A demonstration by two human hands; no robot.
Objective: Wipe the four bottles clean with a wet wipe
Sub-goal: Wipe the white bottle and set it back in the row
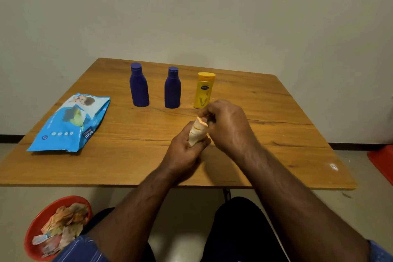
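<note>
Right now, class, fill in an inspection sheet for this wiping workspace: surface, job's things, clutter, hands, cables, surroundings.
Surface: wooden table, grain and dark cracks visible.
Job's things: two blue bottles and a yellow bottle upright in a row at the back; fourth bottle held and wrapped in a wipe; wipes pack lying on the left.
Clutter: nothing seen on the table.
Hands: left hand grips the wrapped bottle low; right hand pinches its top.
Cables: nothing seen.
Surroundings: plain wall; red bin of used wipes on the floor, left; red object at the right edge.
</note>
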